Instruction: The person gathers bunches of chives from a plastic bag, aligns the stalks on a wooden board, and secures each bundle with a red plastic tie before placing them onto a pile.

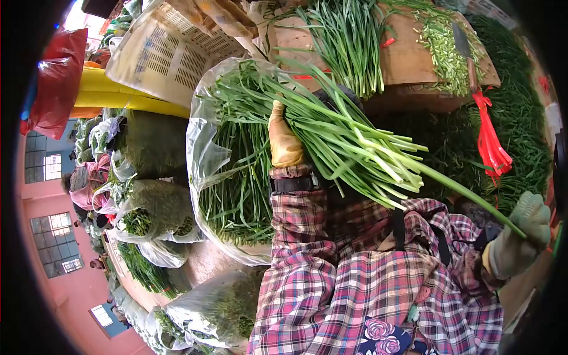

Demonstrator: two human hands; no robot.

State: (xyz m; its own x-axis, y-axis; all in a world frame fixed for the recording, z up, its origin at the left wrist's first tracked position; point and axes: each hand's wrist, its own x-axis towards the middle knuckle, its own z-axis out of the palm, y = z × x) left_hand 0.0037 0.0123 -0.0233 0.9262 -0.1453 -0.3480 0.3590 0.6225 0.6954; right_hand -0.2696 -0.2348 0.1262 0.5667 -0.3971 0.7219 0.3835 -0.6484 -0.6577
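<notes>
My left hand (285, 139), in a tan-yellow glove, is closed around a bunch of garlic chives (349, 139), long flat green leaves with pale stem ends pointing right. The bunch slants over a clear plastic bag (208, 151) packed with more green leaves (239, 177). Far to the right, my right hand (526, 234), in a grey-green glove, is closed on the end of one long chive stalk (473, 192), which stretches back to the bunch. The fingertips of my left hand are partly hidden by leaves.
A wooden board (408, 59) bears a bunch of greens (349, 44), chopped stem ends (441, 50) and a knife (464, 47). Red ties (490, 142) hang beside it. Loose greens (503, 77) lie at right. Filled bags (157, 204) and a plastic crate (171, 50) stand at left.
</notes>
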